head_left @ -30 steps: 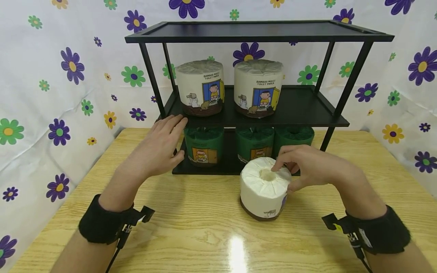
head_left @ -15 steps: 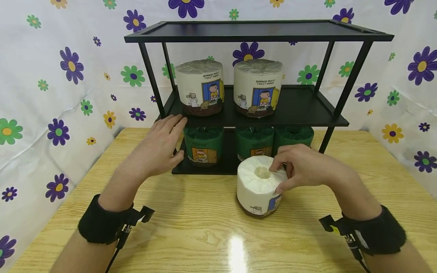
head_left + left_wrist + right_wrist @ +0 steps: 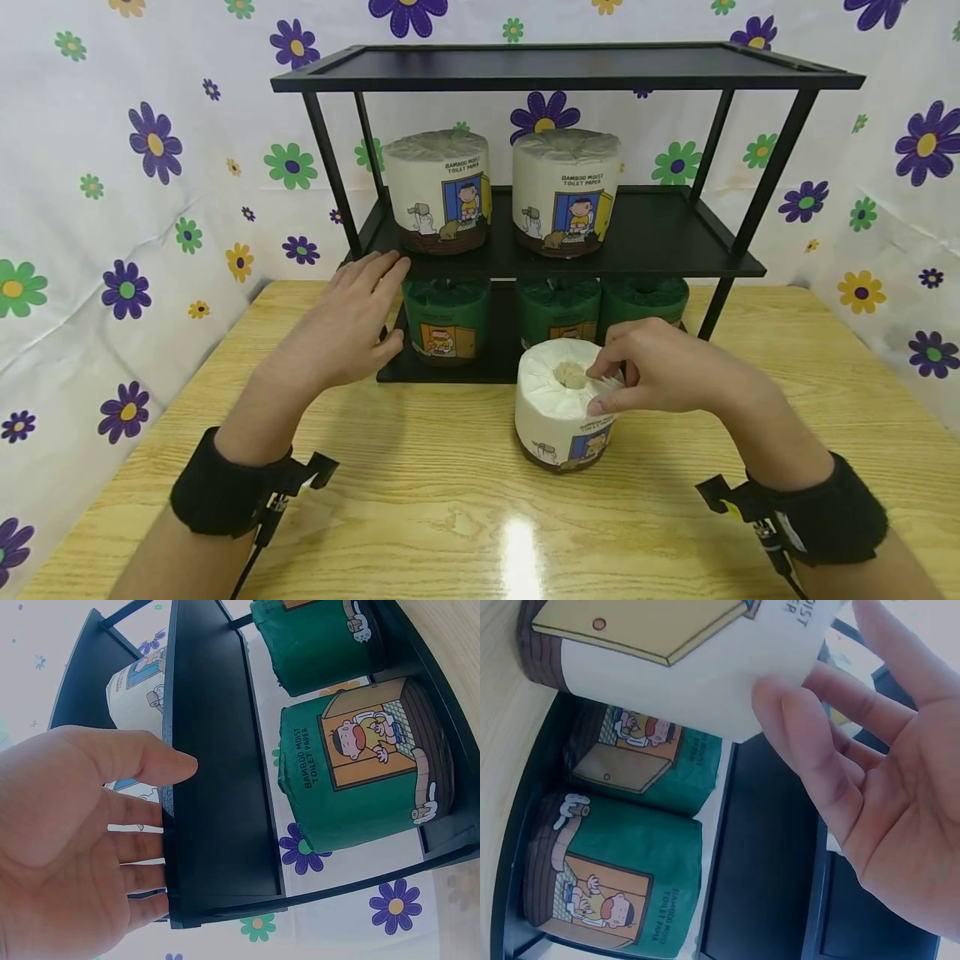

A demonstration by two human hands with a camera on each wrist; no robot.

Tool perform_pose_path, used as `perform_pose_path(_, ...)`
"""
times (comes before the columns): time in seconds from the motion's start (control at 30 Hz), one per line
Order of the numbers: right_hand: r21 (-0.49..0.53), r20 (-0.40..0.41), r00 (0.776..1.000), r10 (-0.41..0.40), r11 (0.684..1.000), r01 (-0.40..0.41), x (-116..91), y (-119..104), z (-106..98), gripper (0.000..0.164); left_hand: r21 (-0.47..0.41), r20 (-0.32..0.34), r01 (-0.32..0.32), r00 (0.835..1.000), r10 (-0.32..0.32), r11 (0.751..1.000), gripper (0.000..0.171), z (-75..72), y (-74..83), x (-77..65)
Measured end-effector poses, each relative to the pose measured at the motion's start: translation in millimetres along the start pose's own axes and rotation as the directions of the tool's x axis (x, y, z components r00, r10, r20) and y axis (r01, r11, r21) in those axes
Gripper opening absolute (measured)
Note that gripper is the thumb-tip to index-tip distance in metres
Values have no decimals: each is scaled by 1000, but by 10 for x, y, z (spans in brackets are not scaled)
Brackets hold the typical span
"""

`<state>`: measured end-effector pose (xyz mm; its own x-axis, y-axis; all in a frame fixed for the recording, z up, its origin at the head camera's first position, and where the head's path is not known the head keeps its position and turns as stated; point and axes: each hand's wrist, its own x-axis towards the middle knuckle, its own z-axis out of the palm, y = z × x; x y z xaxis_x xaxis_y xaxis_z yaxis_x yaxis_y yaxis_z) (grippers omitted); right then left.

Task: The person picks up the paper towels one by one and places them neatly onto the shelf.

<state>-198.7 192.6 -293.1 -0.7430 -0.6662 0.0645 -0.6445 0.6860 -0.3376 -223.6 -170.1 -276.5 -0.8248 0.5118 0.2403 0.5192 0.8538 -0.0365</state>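
My right hand [image 3: 663, 367] pinches the top edge of a white paper-wrapped toilet roll [image 3: 547, 417], fingertips near its core hole and thumb toward the front. The roll stands upright at the table in front of the rack, its printed picture turned toward the front right; the same roll's yellow printed door [image 3: 630, 634] shows in the right wrist view. My left hand [image 3: 341, 325] rests at the left front corner of the black rack's middle shelf [image 3: 667, 229]. In the left wrist view the thumb [image 3: 169, 761] lies below the shelf board, with the other fingers stretched above it.
Two white toilet rolls, one left [image 3: 438, 192] and one in the middle [image 3: 566, 192], stand on the middle shelf. Green toilet rolls stand below, at left [image 3: 446, 321], centre [image 3: 558, 308] and right [image 3: 645, 300]. A flowered cloth [image 3: 187, 75] hangs behind the wooden table [image 3: 420, 517].
The white roll in my right hand has turned, bringing its picture round to the front, and has shifted slightly left and back. My right hand moved left with it; the left stayed put.
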Motion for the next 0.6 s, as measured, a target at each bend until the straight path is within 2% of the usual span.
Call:
perform_pose_path(0.07, 9, -1, 1000, -13, 1000, 13, -5, 16, -8, 30, 2, 0, 2, 1000, -2, 1000, 75, -2, 3, 2)
perform_pose_path(0.23, 0, -4, 1000, 16, 1000, -16, 9, 29, 9, 26, 8, -11, 3, 1000, -3, 1000, 75, 8, -1, 1)
perform_pose_path(0.6, -57, -22, 998, 55, 997, -57, 23, -38, 39, 31, -2, 5, 9, 1000, -9, 1000, 75, -9, 11, -3)
